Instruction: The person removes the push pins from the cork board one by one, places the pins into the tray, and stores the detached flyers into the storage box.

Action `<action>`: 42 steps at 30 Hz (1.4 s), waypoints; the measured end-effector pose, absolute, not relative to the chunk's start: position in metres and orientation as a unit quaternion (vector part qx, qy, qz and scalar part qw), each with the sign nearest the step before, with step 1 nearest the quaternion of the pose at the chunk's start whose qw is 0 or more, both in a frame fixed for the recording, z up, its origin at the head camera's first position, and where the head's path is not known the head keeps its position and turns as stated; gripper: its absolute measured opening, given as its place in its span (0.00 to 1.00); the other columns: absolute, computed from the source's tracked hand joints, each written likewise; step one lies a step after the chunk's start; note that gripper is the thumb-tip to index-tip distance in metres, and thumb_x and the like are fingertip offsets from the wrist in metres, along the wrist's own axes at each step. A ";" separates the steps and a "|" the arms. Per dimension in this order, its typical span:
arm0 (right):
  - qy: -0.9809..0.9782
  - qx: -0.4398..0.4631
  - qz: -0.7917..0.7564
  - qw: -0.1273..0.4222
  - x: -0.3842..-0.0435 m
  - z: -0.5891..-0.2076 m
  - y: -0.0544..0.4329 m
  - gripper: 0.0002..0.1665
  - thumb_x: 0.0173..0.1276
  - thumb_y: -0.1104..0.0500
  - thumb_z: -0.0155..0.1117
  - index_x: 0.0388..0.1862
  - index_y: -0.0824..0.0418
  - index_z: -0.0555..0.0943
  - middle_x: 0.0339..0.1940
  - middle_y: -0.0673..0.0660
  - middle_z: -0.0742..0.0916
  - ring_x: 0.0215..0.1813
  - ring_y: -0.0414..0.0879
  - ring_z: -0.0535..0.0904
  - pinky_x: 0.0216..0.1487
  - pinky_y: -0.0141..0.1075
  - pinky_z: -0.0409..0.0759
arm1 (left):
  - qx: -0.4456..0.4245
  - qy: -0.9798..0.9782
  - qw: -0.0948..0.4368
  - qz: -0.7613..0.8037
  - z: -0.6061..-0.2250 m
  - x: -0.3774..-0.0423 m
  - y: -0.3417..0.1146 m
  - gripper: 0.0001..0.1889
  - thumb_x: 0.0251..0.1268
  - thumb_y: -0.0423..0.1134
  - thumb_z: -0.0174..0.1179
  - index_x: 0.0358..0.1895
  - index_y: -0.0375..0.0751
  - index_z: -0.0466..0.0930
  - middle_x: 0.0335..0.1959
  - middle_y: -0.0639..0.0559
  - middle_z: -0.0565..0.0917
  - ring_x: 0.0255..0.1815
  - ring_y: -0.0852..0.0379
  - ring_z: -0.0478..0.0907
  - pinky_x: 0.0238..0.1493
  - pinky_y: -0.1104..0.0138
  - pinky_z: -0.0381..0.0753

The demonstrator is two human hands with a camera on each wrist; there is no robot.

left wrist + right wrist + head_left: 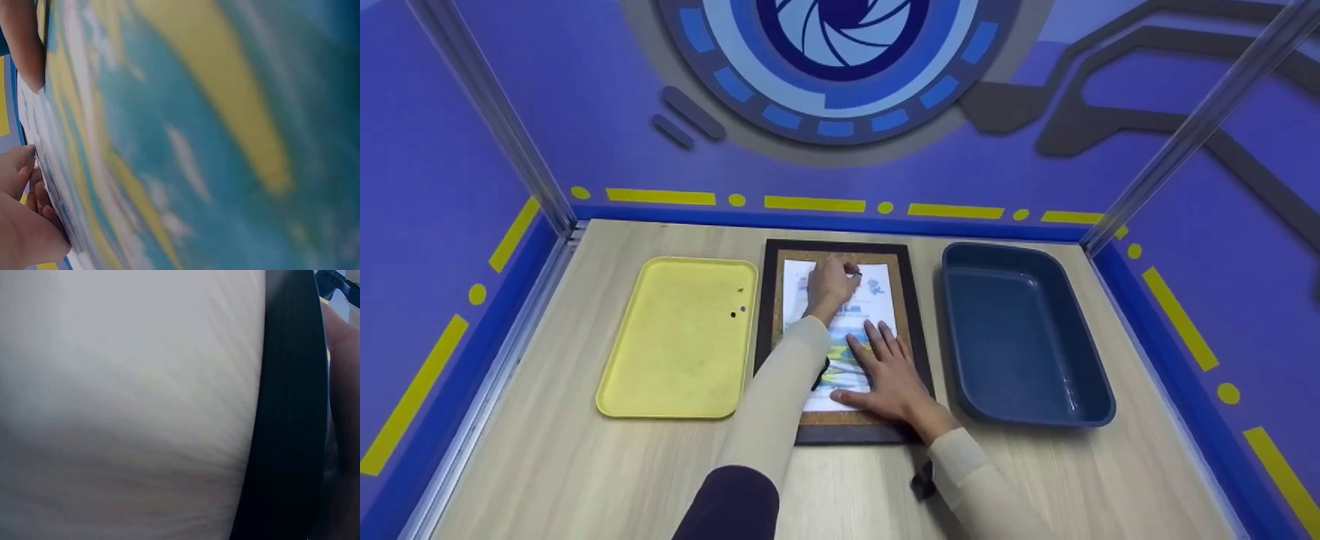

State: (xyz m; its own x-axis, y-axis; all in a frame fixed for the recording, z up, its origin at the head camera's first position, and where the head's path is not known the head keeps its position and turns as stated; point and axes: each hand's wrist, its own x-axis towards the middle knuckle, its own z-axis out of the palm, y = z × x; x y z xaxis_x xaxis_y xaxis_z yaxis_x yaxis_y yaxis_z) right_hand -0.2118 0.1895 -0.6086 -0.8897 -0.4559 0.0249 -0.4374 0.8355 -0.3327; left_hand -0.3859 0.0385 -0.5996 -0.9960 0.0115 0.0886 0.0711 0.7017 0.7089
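Note:
A cork board (778, 307) in a dark frame (840, 435) lies on the table. On the cork lies a printed sheet (793, 300), blue, yellow and white in its lower part. My left hand (831, 283) is over the sheet's upper part, its fingers curled and pinching a small dark pin-like piece (855, 274), too small to make out fully. My right hand (889, 379) rests palm down on the sheet's lower right, fingers spread. In the left wrist view the pinching fingers (39, 194) show low at the left. The right wrist view shows mostly tabletop and the frame's edge (289, 405).
Left of the board is a yellow tray (679, 345) with several tiny dark and purple pieces (741, 308) near its right side. A deep blue bin (1020, 337) stands at the right. Blue printed walls (840, 176) enclose the table.

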 end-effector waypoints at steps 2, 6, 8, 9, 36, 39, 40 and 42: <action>0.958 -0.233 -0.166 0.031 -0.212 -0.608 0.189 0.63 0.62 0.16 0.59 0.87 0.48 0.59 0.89 0.61 0.52 0.88 0.64 0.41 0.82 0.65 0.42 | -0.013 -0.919 0.035 -0.393 -0.598 -0.386 0.038 0.03 0.72 0.40 0.70 0.44 0.47 0.90 0.44 0.53 0.88 0.49 0.50 0.84 0.56 0.53 0.81; 0.957 -0.235 -0.167 0.028 -0.212 -0.609 0.187 0.63 0.62 0.16 0.58 0.87 0.48 0.58 0.89 0.61 0.52 0.88 0.63 0.41 0.82 0.65 0.41 | 0.000 -0.913 0.029 -0.408 -0.595 -0.385 0.034 0.03 0.74 0.40 0.69 0.44 0.48 0.91 0.44 0.53 0.89 0.47 0.50 0.85 0.53 0.54 0.83; 0.956 -0.240 -0.167 0.022 -0.212 -0.610 0.186 0.63 0.62 0.16 0.59 0.87 0.48 0.59 0.89 0.61 0.53 0.88 0.63 0.42 0.82 0.66 0.42 | 0.010 -0.916 0.024 -0.400 -0.594 -0.385 0.033 0.03 0.74 0.41 0.68 0.43 0.49 0.91 0.43 0.54 0.89 0.46 0.51 0.86 0.52 0.55 0.84; 0.955 -0.243 -0.169 0.018 -0.212 -0.610 0.186 0.63 0.62 0.17 0.59 0.87 0.49 0.59 0.89 0.62 0.53 0.88 0.64 0.43 0.81 0.67 0.42 | 0.013 -0.918 0.023 -0.396 -0.594 -0.385 0.032 0.04 0.74 0.41 0.68 0.43 0.49 0.91 0.43 0.54 0.89 0.46 0.51 0.86 0.52 0.55 0.84; 0.956 -0.240 -0.170 0.014 -0.210 -0.611 0.191 0.62 0.63 0.18 0.60 0.87 0.50 0.61 0.89 0.63 0.54 0.87 0.66 0.44 0.81 0.68 0.45 | 0.019 -0.906 0.033 -0.422 -0.596 -0.382 0.040 0.08 0.77 0.42 0.64 0.37 0.49 0.90 0.38 0.53 0.87 0.38 0.52 0.84 0.47 0.53 0.84; 0.957 -0.239 -0.167 0.017 -0.210 -0.610 0.191 0.63 0.63 0.17 0.59 0.87 0.49 0.60 0.89 0.62 0.54 0.88 0.65 0.43 0.81 0.67 0.44 | 0.021 -0.907 0.029 -0.419 -0.595 -0.383 0.038 0.08 0.76 0.43 0.64 0.37 0.51 0.91 0.39 0.55 0.88 0.39 0.53 0.84 0.48 0.54 0.84; 0.957 -0.238 -0.166 0.018 -0.210 -0.610 0.191 0.63 0.63 0.17 0.59 0.87 0.49 0.60 0.89 0.62 0.53 0.88 0.64 0.43 0.81 0.67 0.44 | 0.021 -0.907 0.027 -0.419 -0.595 -0.384 0.038 0.08 0.76 0.43 0.64 0.38 0.51 0.91 0.39 0.55 0.88 0.39 0.53 0.84 0.48 0.54 0.84; 0.957 -0.237 -0.165 0.019 -0.210 -0.611 0.191 0.63 0.63 0.17 0.59 0.87 0.49 0.59 0.89 0.62 0.53 0.88 0.64 0.43 0.81 0.67 0.44 | 0.021 -0.906 0.024 -0.421 -0.595 -0.385 0.037 0.06 0.76 0.43 0.65 0.39 0.52 0.91 0.40 0.56 0.89 0.41 0.54 0.84 0.50 0.55 0.83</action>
